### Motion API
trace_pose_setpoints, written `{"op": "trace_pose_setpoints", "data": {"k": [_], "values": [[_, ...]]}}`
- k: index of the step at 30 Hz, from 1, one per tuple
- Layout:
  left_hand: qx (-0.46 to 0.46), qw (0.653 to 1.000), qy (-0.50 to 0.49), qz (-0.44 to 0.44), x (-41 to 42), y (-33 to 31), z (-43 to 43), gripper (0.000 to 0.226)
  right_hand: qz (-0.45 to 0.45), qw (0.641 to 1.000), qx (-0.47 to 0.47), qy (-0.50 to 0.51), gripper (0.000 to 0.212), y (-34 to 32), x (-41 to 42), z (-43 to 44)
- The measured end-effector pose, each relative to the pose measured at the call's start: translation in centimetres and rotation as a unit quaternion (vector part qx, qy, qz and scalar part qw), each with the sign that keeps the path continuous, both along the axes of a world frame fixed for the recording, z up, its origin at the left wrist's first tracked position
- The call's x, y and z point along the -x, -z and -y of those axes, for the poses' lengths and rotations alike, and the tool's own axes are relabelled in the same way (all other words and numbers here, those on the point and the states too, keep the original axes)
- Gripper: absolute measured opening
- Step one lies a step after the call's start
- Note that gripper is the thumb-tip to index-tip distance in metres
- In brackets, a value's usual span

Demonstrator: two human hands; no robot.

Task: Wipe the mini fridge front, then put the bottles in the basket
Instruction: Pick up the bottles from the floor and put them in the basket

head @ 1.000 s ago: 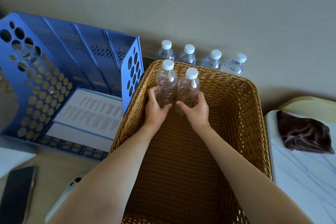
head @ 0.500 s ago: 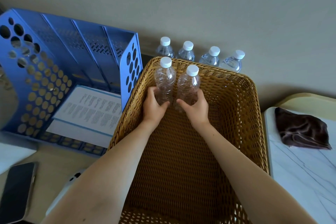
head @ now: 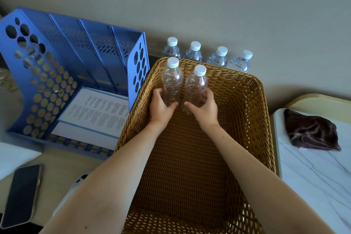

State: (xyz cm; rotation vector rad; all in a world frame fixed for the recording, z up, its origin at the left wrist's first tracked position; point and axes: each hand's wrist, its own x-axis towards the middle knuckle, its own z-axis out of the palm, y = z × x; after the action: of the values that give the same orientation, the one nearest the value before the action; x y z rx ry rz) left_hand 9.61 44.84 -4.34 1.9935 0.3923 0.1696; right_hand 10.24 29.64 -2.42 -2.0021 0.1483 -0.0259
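A brown wicker basket (head: 252, 112) sits in front of me. Inside it, at the far left corner, two clear bottles with white caps stand upright side by side. My left hand (head: 161, 106) grips the left bottle (head: 171, 81) near its base. My right hand (head: 206, 109) grips the right bottle (head: 196, 86) near its base. Several more capped bottles (head: 218, 58) stand in a row behind the basket, against the wall.
A blue file rack (head: 57, 74) with a printed booklet (head: 98, 112) stands left of the basket. A dark phone (head: 20, 194) lies at the lower left. On the right, a white marbled surface (head: 319, 180) carries a dark folded cloth (head: 311, 133).
Both bottles have stayed at the basket's far left corner with my hands low on them. The view has shifted slightly; the hands have hardly moved.
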Motion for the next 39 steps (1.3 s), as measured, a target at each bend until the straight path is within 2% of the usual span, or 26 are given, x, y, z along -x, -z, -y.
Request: {"op": "trace_pose_setpoints", "data": {"k": [6,8,10,14,18,22,27,31,39], "values": [[-0.059,0.998,0.018,-0.03,2.9,-2.9,0.5,0.071,0.018,0.999,0.033,-0.003,0.089,-1.6,2.4,0.9],[-0.094,0.994,0.03,-0.036,4.4,-4.2,0.5,0.064,0.016,0.998,0.059,0.0,0.085,-2.4,3.9,1.3],[-0.151,0.986,0.07,-0.019,5.9,-5.5,0.3,0.052,0.031,0.995,0.09,0.007,0.072,-3.6,5.5,1.9],[-0.303,0.933,0.18,0.07,8.8,-7.6,-0.2,0.033,0.099,0.977,0.188,-0.029,0.042,-5.9,9.0,3.3],[-0.397,0.874,0.254,0.121,11.6,-8.7,0.0,0.028,0.117,0.948,0.283,-0.089,0.041,-6.7,12.8,3.4],[-0.443,0.839,0.294,0.119,14.0,-8.3,0.5,0.032,0.088,0.93,0.337,-0.12,0.044,-6.1,16.1,2.8],[-0.436,0.835,0.31,0.129,15.0,-9.1,0.3,0.036,0.082,0.932,0.341,-0.095,0.045,-7.3,18.3,2.4],[-0.407,0.839,0.319,0.17,15.8,-10.9,0.4,0.034,0.089,0.935,0.341,-0.045,0.044,-9.3,20.4,2.5],[-0.365,0.816,0.362,0.265,20.5,-14.6,3.5,0.032,0.12,0.93,0.34,0.072,0.04,-12.8,28.2,4.5]]}}
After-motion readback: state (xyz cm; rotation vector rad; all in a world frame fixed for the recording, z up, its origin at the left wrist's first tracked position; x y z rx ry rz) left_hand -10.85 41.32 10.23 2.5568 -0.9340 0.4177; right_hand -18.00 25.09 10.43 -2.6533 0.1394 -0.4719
